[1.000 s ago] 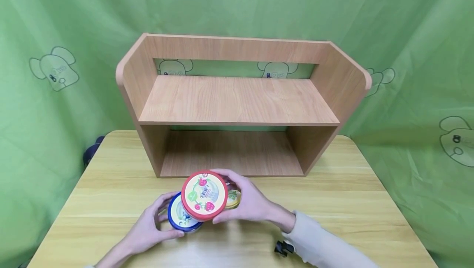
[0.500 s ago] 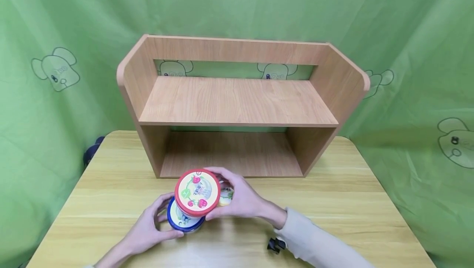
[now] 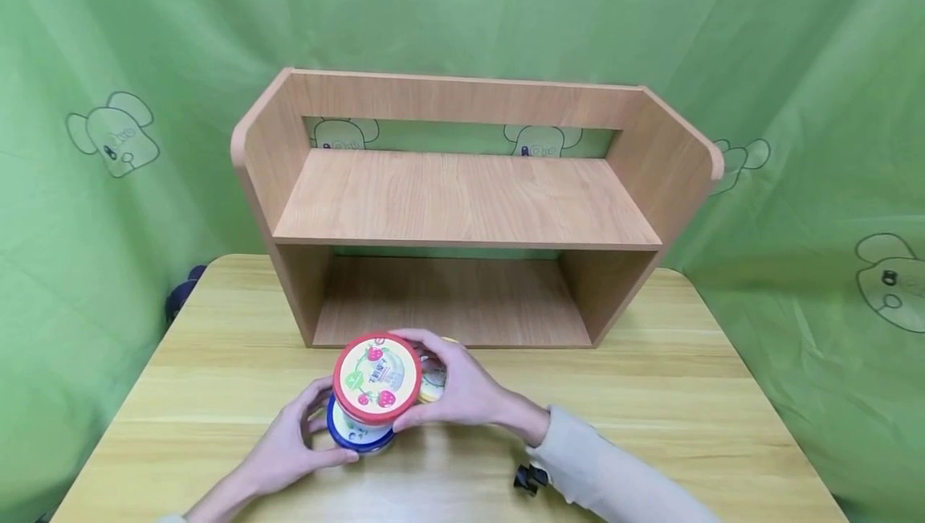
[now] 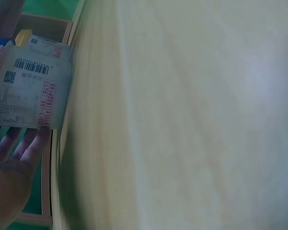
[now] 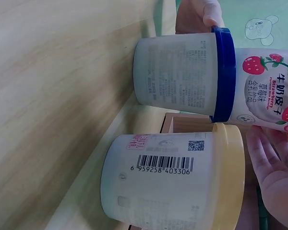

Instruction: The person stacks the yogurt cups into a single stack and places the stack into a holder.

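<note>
My right hand [image 3: 473, 390] grips a red-lidded strawberry milk tub [image 3: 377, 378]. That tub is over a blue-lidded tub [image 3: 352, 431]; in the right wrist view its base meets the blue lid [image 5: 224, 74]. My left hand [image 3: 285, 447] holds the blue-lidded tub by its side, fingers behind and thumb in front. A yellow-lidded tub [image 5: 168, 179] stands beside the blue one, on the right, partly hidden behind my right hand in the head view. Barcode and small print show on the blue-lidded tub's wall [image 4: 33, 91] in the left wrist view.
A two-tier wooden shelf [image 3: 462, 198] stands at the back of the wooden table [image 3: 614, 410], just beyond the tubs. A small black object [image 3: 530, 479] is at my right sleeve. Green curtain [image 3: 462, 9] surrounds the table.
My right hand has moved left with the strawberry tub, bringing it further over the blue-lidded tub. My left hand and the blue-lidded tub have stayed in place.
</note>
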`<state>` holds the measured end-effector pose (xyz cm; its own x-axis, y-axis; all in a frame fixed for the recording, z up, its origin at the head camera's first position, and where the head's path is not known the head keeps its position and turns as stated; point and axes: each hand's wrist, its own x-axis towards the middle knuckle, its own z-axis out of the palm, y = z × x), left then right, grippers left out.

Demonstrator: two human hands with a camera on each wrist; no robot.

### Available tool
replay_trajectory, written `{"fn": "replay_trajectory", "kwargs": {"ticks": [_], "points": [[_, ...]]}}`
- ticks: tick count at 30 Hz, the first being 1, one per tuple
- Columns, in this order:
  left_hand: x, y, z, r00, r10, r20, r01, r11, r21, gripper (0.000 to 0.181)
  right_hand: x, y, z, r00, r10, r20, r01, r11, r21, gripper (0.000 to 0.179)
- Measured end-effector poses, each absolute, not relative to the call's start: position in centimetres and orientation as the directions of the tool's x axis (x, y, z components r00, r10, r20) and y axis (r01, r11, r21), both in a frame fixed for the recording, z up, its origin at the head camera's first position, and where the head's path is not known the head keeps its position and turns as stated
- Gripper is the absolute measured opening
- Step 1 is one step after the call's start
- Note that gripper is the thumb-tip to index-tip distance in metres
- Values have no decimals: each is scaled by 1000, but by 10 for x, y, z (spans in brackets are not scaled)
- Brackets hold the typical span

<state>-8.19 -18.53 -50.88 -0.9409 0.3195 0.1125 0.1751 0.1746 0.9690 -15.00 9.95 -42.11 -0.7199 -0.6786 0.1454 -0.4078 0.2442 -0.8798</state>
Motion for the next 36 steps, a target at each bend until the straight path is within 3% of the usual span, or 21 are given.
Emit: {"fn": "replay_trajectory", "kwargs": {"ticks": [25, 36], "points": [[-83, -186, -515, -929, 347, 131, 178, 107, 978, 96, -154, 89, -422, -670, -727, 149, -448, 236, -862, 91], [-83, -185, -514, -932, 345, 114, 157, 99, 983, 102, -154, 102, -421, -669, -715, 202, -452, 175, -875, 111]]}}
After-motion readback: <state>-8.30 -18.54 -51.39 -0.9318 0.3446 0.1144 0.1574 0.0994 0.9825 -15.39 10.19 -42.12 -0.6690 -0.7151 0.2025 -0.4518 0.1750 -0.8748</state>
